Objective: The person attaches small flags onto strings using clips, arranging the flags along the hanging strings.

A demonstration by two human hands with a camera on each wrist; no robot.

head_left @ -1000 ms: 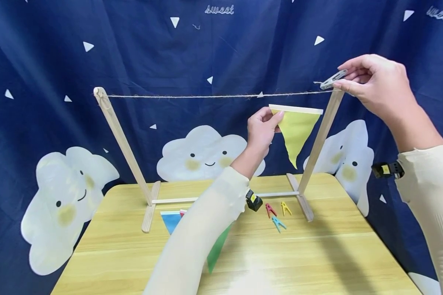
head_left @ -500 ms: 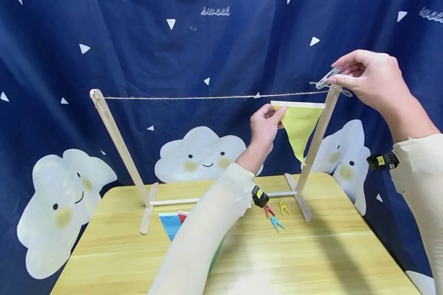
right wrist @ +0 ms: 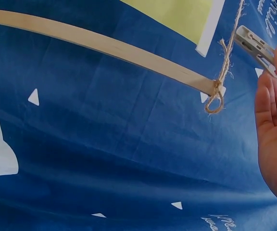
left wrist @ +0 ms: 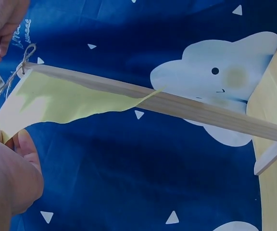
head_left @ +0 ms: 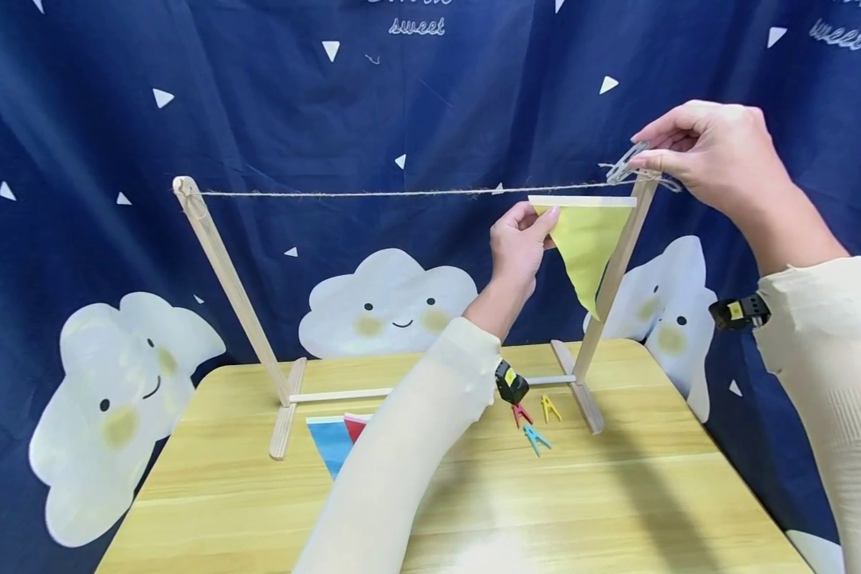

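My left hand (head_left: 518, 243) pinches the left top corner of a yellow triangular pennant (head_left: 587, 243) with a white top band. The band lies just under the twine (head_left: 373, 193), close to the right post of a wooden stand. Above it, my right hand (head_left: 713, 155) pinches the handle ends of a grey clothespin (head_left: 623, 166) between thumb and fingers. In the right wrist view the clothespin (right wrist: 255, 44) points its nose at the twine, beside the looped knot (right wrist: 215, 98) on the post top. The left wrist view shows the pennant (left wrist: 71, 98) hanging point-down along the post.
The stand's left post (head_left: 233, 291) and right post (head_left: 613, 279) rise from feet on the wooden table (head_left: 617, 510). Red (head_left: 521, 414), yellow (head_left: 550, 408) and blue (head_left: 536, 439) clothespins lie near the right foot. Blue (head_left: 330, 442) and red (head_left: 355, 426) pennants lie partly under my left forearm.
My right hand has moved left and brought the clothespin down to the twine. My left hand has lifted the pennant slightly and shifted it right, closer to the twine and right post.
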